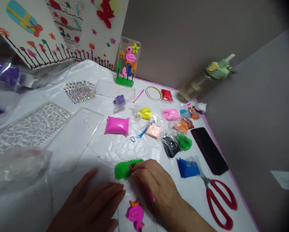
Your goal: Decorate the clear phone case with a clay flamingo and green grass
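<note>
On the white plastic sheet (91,80) the left hand (91,206) lies open, and its wrist is cut off by the frame. The right hand (156,190) closes around a pink plastic modelling tool (149,194), and the tip touches a green clay fringe (126,169). Below, a pink clay flamingo (135,213) is cut off at the bottom edge

Small craft corner, home or studio, can't tell which. Table covered in plastic sheet (105,151), clay packets (117,125) spread across it, clear phone cases (86,111), rhinestone sheet (80,91), red scissors (218,201). Clay flamingo case (128,61) propped against hand-drawn posters (38,32) by grey wall (173,38). Water bottle (202,83) and phone (209,150) nearby.
</note>
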A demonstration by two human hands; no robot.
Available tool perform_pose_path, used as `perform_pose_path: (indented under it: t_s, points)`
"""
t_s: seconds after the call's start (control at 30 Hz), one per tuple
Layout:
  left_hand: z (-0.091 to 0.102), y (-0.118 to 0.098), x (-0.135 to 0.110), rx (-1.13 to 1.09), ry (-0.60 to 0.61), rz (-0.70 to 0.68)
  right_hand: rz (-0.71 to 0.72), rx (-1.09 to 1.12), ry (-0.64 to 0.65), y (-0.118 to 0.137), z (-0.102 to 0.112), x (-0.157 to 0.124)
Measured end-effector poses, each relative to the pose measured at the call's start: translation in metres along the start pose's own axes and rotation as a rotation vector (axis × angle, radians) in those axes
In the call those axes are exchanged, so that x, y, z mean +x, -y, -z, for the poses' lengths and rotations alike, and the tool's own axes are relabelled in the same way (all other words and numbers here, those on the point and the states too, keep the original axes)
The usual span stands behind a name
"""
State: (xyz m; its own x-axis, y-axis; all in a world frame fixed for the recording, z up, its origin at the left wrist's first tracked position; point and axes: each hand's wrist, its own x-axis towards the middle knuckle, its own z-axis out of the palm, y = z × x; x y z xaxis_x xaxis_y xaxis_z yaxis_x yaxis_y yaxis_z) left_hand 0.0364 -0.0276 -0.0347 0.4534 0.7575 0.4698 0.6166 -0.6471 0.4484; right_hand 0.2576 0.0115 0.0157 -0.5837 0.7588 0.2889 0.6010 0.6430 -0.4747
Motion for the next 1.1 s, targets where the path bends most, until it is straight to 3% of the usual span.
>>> perform_pose_path:
  t_s: [0.3,0.63,1.1]
  points:
    - [-0.003,0.000,-0.003,0.034,-0.025,-0.046,0.025,-0.027,0.001,0.003,0.005,0.002]
    - [0.003,-0.002,0.000,-0.028,0.016,0.047,0.030,-0.021,0.027,0.004,0.004,-0.003]
    - [0.003,-0.003,0.003,0.002,-0.015,-0.004,0.015,-0.011,0.076,0.008,0.008,-0.008]
